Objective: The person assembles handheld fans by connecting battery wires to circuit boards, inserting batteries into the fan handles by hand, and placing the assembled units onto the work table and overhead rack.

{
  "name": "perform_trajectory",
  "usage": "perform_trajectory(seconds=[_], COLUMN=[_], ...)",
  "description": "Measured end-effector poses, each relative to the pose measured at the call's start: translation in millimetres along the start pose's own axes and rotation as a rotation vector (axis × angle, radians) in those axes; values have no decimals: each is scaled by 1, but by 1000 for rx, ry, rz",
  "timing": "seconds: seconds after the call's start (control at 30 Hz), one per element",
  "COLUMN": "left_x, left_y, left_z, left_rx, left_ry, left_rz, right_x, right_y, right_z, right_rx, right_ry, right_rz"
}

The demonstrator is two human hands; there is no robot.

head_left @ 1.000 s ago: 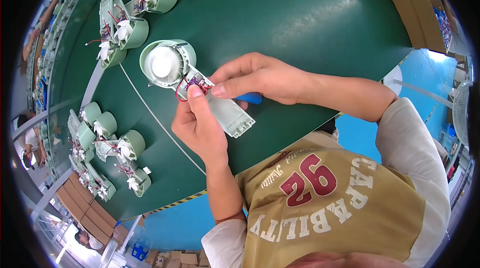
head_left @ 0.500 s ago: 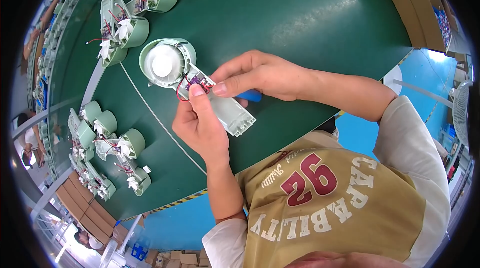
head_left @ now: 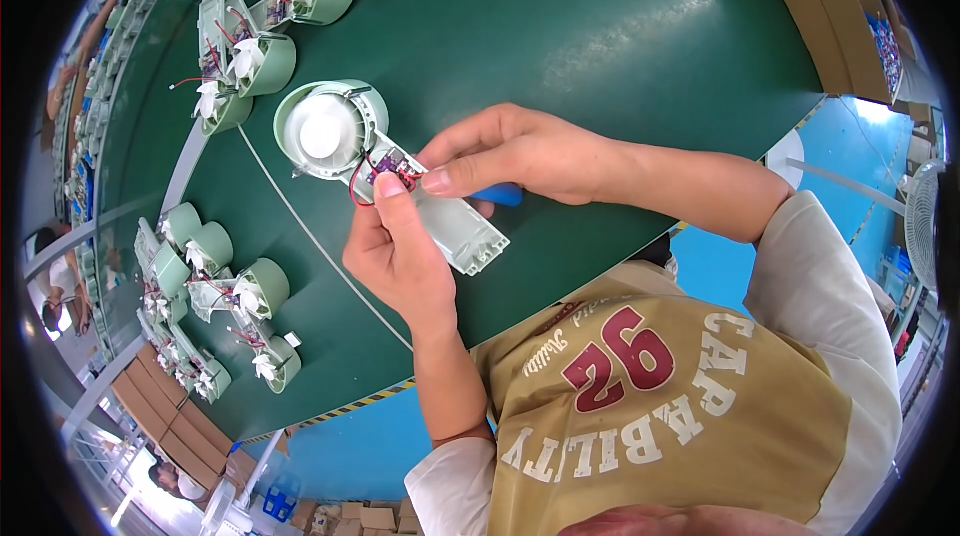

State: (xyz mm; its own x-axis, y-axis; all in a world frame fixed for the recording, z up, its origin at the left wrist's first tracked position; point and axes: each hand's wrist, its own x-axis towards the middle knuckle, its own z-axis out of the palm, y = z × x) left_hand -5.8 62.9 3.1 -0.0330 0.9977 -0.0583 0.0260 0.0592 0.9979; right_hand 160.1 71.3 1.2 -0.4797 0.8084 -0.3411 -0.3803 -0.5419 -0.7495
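A pale green handheld-fan half (head_left: 462,226), with a round head and a long open handle, is gripped in my left hand (head_left: 400,246). My left thumb presses on a small purple circuit board (head_left: 390,164) inside the handle. White fan part (head_left: 322,128) fills the round head. Beside the board my right hand (head_left: 525,154) is closed, its thumb tip where a red wire (head_left: 416,176) ends from view; part of that grip is hidden. A blue piece (head_left: 500,194), perhaps a tool handle, shows below the right fingers.
Several similar fan halves (head_left: 270,66) with white blades and loose red wires stand at the far left. More fan halves (head_left: 255,291) lie at the near left. A cardboard box (head_left: 815,26) sits at the far right of the green table (head_left: 600,66). Striped tape marks its near edge.
The fan half and both hands have shifted very slightly to the left. Both grips look the same.
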Motion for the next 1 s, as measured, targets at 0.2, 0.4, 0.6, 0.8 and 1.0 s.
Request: perform_trajectory(seconds=[0.2,0.4,0.6,0.8,1.0], left_x=[-1,-2,-1,-3,-2], left_y=[0,5,1,-2,-6], left_z=[0,2,-1,-1,-1], left_rx=[-26,-67,-22,-12,18], left_ry=[-19,-6,4,7,53], left_rz=[-20,-29,8,5,-8], right_x=[1,0,-1,-1,-7], right_y=[-1,1,0,1,-11], right_z=[-2,2,2,0,-6], right_rx=[-10,-2,-13,-69,-434], right_ry=[-26,-1,-15,-10,122], right_rz=[23,8,-7,-23,-170])
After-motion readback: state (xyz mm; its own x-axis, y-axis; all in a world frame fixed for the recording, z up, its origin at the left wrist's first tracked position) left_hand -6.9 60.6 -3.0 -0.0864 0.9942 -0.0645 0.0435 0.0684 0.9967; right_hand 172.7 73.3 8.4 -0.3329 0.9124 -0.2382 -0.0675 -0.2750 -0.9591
